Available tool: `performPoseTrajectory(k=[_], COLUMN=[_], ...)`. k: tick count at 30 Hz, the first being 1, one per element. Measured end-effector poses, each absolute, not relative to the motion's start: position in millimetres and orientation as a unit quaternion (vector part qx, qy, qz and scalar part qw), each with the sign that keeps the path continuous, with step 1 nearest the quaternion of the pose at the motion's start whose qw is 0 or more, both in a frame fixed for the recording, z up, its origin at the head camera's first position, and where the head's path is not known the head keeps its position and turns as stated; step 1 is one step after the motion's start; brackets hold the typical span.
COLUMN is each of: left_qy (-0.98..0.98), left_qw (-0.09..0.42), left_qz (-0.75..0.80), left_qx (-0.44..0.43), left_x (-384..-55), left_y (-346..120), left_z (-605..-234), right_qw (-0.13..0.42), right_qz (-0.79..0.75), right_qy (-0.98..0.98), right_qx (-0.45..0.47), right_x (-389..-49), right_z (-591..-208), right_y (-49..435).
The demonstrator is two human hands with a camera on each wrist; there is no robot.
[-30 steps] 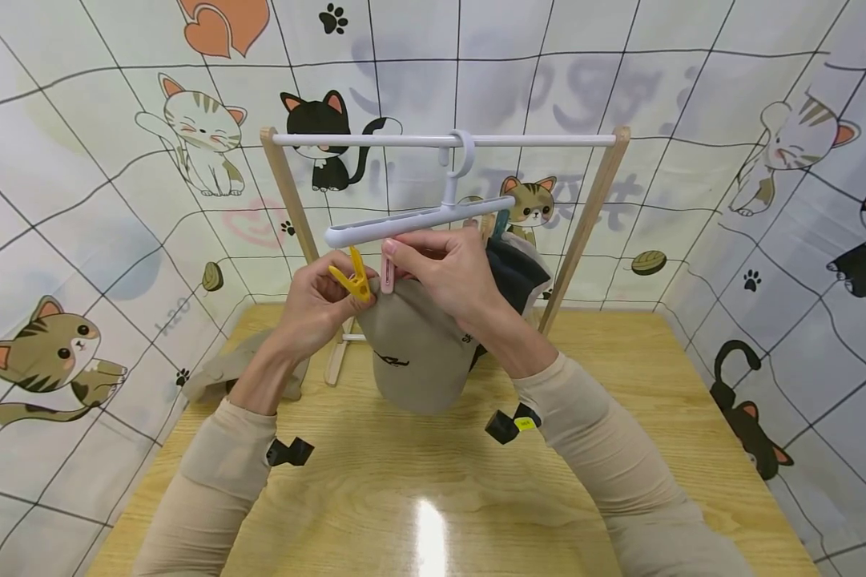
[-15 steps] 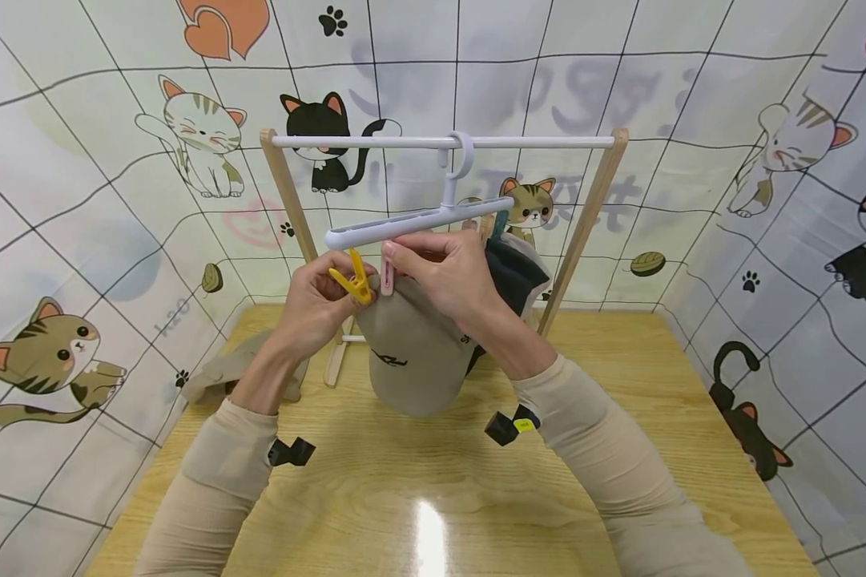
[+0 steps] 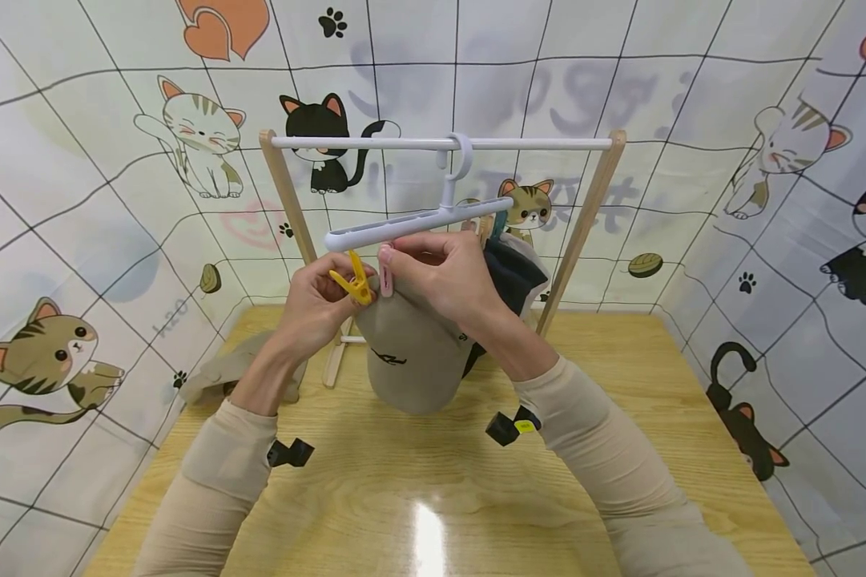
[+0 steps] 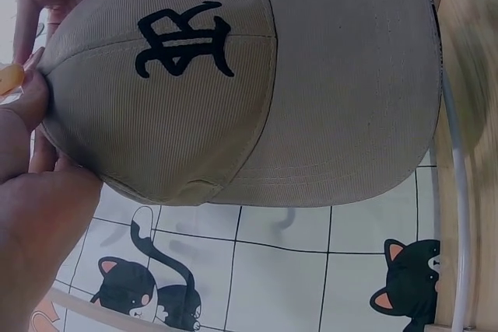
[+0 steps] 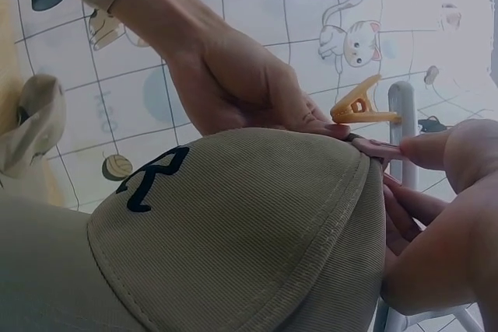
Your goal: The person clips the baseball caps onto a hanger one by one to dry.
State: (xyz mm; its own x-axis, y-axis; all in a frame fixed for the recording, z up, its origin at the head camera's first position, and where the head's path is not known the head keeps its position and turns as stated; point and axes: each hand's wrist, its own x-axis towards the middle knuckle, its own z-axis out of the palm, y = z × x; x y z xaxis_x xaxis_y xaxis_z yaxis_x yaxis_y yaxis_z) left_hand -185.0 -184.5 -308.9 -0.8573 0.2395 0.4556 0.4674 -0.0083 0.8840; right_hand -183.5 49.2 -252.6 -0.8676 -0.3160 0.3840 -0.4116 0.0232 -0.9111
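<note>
A beige baseball cap (image 3: 414, 361) with dark embroidery hangs brim down beneath the left part of a pale hanger (image 3: 404, 228). My left hand (image 3: 316, 300) pinches the top of the cap at its left side. A yellow clothespin (image 3: 358, 282) stands at those fingertips, its upper end reaching the hanger bar. Thumb and fingers of my right hand (image 3: 450, 272) pinch a pink clothespin (image 3: 385, 276), whose lower end lies at the cap's top edge; the right wrist view shows this clothespin (image 5: 377, 149) right at the fabric. The left wrist view shows the cap's front (image 4: 179, 75) and brim.
The hanger hooks over the white bar (image 3: 548, 144) of a wooden-legged rack (image 3: 584, 228). A dark cap (image 3: 512, 276) hangs at the hanger's right end, below other clothespins. Another beige cap (image 3: 241, 369) lies at left on the wooden table (image 3: 620, 417).
The beige cap's lower part has swung very slightly to the left. Both hands keep their hold, with the pink clothespin still at the cap's top edge.
</note>
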Motion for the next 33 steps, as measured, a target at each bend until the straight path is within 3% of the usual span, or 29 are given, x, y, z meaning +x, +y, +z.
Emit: performPoseTrajectory(k=[22, 33], left_qy=[-0.702, -0.714], left_qw=[0.095, 0.128], left_qz=[-0.622, -0.591], left_qx=[-0.333, -0.353], left_x=[-190, -189], left_y=[-191, -194], left_z=[-313, -316], right_qw=[0.018, 0.021], right_qz=[0.618, 0.595], right_qy=[-0.736, -0.745], right_qx=[0.275, 0.300], right_x=[-184, -185], right_z=[-256, -260], right_y=[58, 60])
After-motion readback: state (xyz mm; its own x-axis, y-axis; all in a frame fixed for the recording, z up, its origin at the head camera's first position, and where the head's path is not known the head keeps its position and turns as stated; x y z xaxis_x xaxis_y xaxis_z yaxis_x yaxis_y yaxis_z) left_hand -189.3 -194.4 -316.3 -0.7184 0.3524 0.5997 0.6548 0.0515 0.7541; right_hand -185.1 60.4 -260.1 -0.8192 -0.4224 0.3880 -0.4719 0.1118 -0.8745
